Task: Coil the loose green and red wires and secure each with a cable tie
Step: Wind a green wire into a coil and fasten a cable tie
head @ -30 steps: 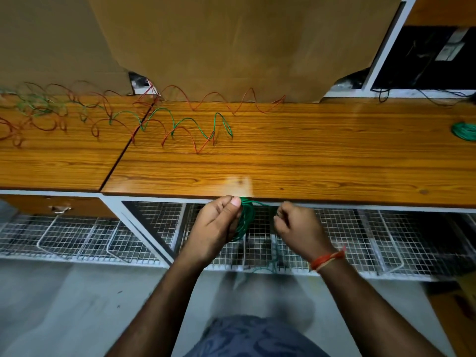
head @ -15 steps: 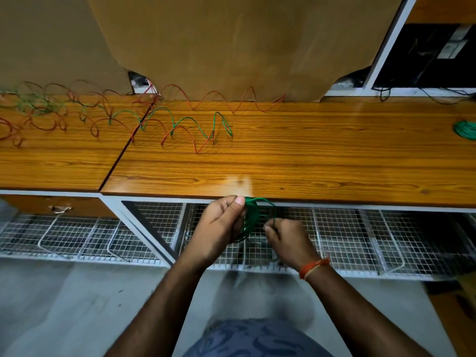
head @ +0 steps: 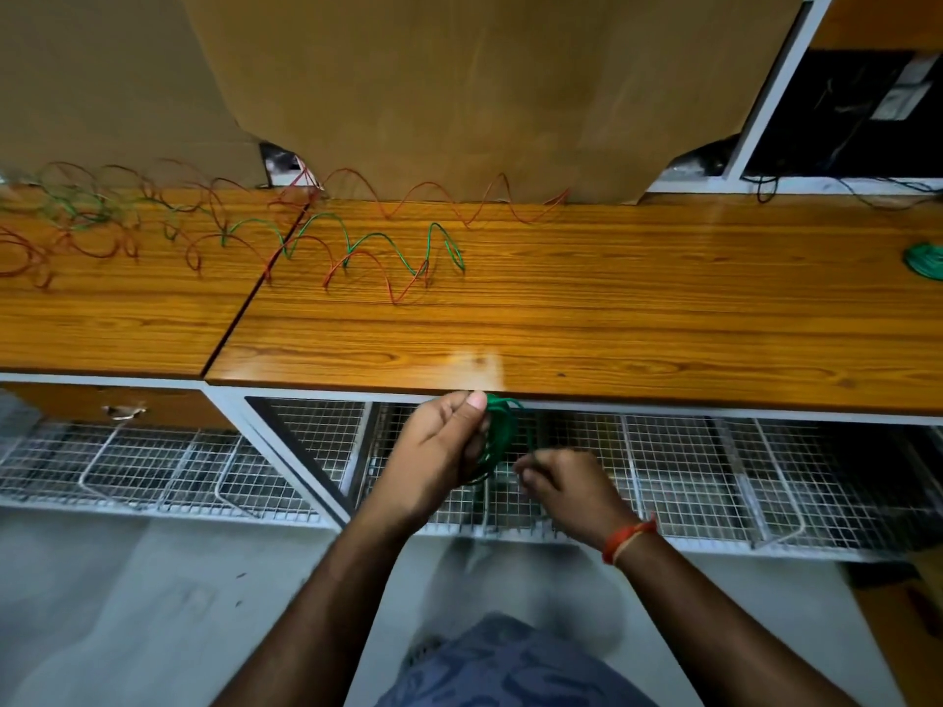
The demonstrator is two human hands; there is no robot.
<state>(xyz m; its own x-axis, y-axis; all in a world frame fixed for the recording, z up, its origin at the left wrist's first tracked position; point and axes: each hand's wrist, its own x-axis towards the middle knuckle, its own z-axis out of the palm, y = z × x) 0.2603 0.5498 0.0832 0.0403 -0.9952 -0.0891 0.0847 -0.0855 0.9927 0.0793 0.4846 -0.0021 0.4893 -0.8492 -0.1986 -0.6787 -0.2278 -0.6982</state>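
Loose wires (head: 352, 252): far up and to the left of both hands, red and green loops lay spread on the wooden table (head: 612, 318). They were not coiled yet.

Left hand (head: 439, 446): it was curled around a green coil (head: 499, 431), with the thumb on top, just under the table's front edge. It held the coil upright.

Green coil: it sat between the two hands, touching the left hand. It looked like several rings of wire bunched together.

Right hand (head: 566, 484): it was just right of the coil and a bit lower. Its fingers were bent at a thin green end near the coil's bottom. I could not tell for sure if it pinched that end.

What changed: one second before, the right hand was up level with the left hand. Now it had dropped down and moved in under the coil. The left hand stayed put.

What that meant: I think the right hand was winding the last bit of wire around, so this coil was nearly done. I saw no cable tie on it.

Other green bundle (head: 926, 260): far to the right of the hands, at the table's end, a small green coil lay by itself.
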